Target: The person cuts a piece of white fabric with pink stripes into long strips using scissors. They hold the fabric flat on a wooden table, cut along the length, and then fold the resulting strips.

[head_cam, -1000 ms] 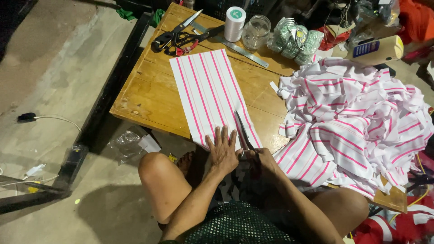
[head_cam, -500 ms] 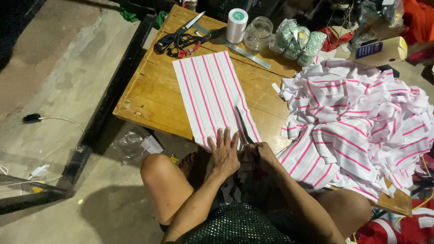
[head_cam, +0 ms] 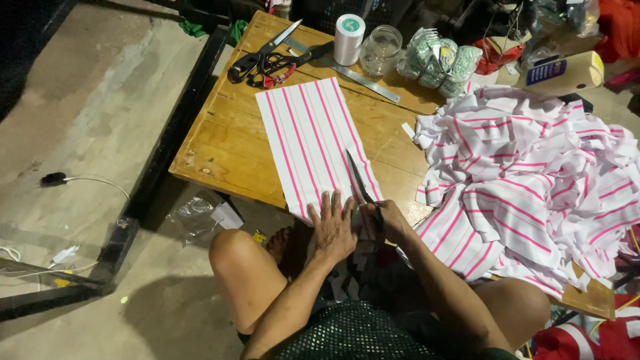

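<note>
A flat piece of white cloth with pink stripes (head_cam: 310, 137) lies on a low wooden table (head_cam: 223, 143). My left hand (head_cam: 332, 227) presses flat on its near end at the table's edge, fingers spread. Just to the right, my right hand (head_cam: 383, 220) grips dark scissors (head_cam: 357, 177) whose blades point away from me along the cloth's right side.
A big heap of the same striped cloth (head_cam: 527, 180) covers the table's right part. At the back stand a thread spool (head_cam: 349, 39), a glass jar (head_cam: 381, 50), a metal ruler (head_cam: 357, 70) and more scissors (head_cam: 263, 60). A black metal frame (head_cam: 160, 160) runs along the concrete floor at left.
The scissors' blades have moved a little farther along the cloth's right side. My left hand stays pressed on the near end.
</note>
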